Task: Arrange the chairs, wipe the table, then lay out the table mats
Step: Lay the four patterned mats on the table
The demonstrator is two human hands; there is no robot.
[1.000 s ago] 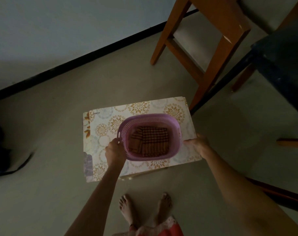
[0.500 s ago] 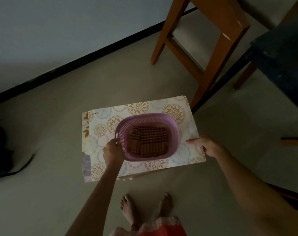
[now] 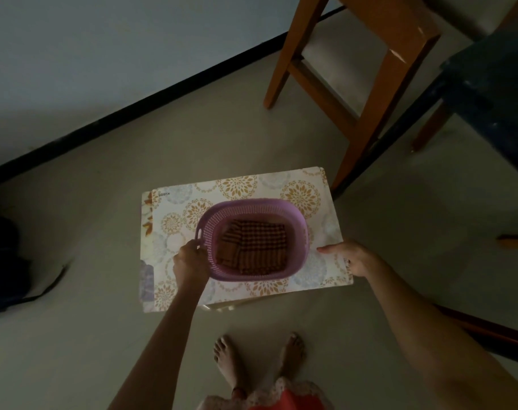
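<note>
Off to the far side of the left fingers, a dark bundle (image 3: 3,253) is lying on the smooth pale floor (image 3: 83,202). The left hand (image 3: 189,263) is gripping the near-left rim of the purple basket (image 3: 296,220), fingers curled over the perforated plastic edge beside its slot handle. Just inside those fingers, a folded checked cloth (image 3: 253,250), woven and soft-looking, is lying flat in the basket's oval bottom. Under the basket, the table mats (image 3: 299,190) are lying as a thin, stiff-looking rectangular stack, glossy and printed with round floral medallions, resting on something low that is mostly hidden. The right hand (image 3: 351,257) is pinching the stack's right edge, thumb on top, the other fingers hidden beneath. Beyond the right fingers, a wooden chair (image 3: 367,93) with square orange-brown legs is standing.

The person seems to be gathering supplies, so wiping and laying mats are not yet done. Next, the basket probably needs lifting clear, level, so the mats can slide free.
</note>
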